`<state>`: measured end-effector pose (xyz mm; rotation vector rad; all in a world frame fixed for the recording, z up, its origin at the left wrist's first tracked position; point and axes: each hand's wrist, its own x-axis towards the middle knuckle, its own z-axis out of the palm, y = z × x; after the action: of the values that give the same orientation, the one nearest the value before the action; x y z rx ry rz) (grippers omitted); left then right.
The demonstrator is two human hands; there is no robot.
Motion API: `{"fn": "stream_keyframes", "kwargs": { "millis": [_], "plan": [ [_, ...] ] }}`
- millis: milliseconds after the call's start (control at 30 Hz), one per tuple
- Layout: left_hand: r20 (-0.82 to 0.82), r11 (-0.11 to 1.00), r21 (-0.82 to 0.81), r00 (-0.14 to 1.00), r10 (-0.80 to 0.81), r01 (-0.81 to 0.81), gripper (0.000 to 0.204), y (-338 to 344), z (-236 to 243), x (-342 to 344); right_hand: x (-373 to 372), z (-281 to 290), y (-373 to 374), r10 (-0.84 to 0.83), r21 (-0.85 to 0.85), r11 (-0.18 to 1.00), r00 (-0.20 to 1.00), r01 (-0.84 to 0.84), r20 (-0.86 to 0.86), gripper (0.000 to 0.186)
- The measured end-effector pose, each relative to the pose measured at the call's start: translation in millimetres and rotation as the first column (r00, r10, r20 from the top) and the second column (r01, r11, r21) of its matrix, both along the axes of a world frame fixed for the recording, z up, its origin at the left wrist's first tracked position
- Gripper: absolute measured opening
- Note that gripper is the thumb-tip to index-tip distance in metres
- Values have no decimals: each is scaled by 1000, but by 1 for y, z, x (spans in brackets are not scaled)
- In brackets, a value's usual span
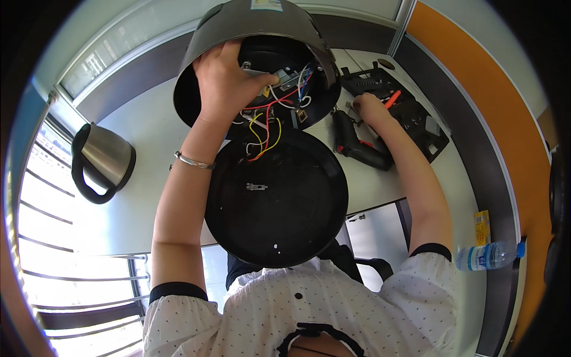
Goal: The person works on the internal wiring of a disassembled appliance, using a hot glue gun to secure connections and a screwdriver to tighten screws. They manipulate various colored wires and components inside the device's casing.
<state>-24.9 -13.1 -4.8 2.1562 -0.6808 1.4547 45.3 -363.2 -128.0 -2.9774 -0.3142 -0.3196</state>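
Observation:
An opened dark round appliance, perhaps a rice cooker, lies with its housing (262, 27) tipped so its inside faces me. My left hand (229, 80) reaches into it, fingers curled, thumb against a silver metal bracket (288, 79). Red, yellow, white and blue wires (272, 134) run from inside to the black round bottom cover (276, 208), which leans toward my lap. On that cover sits a small metal clip-like part (257, 187). My right hand (370, 110) is closed beside the tool case, just above a black cordless screwdriver (357, 143); what its fingers pinch is too small to name.
A black tool case (410, 116) with an orange-red handled tool (392, 99) lies open at the right of the white table (160, 137). A steel kettle (107, 160) stands at the left. Far right are a water bottle (489, 256) and a yellow box (482, 228).

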Motion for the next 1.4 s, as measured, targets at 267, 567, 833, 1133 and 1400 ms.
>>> {"fn": "stream_keyframes", "kwargs": {
  "millis": [267, 567, 833, 1133, 1400],
  "plan": [
    [16, 1000, -12, 1000, 11, -10, 73, 0, 0, -2, -9, 9, 4, -43, 27, 999, 999, 43, 13, 18],
    [-54, 998, -29, 997, 49, -50, 75, -2, -2, -4, -90, 103, 32, -229, 713, 697, 965, 72, 127, 18],
    [-113, 998, -32, 993, 46, -50, 75, -4, -1, -5, -156, 154, 99, 104, 872, 407, 962, -272, 251, 22],
    [-44, 998, -28, 997, 58, -59, 73, -4, -2, -2, -167, 146, 145, 268, 882, 341, 933, -324, 239, 18],
    [-17, 998, -66, 1000, 15, -16, 69, -5, -2, -2, -147, 133, 168, 345, 440, 646, 752, -624, 561, 12]
  ]
}}
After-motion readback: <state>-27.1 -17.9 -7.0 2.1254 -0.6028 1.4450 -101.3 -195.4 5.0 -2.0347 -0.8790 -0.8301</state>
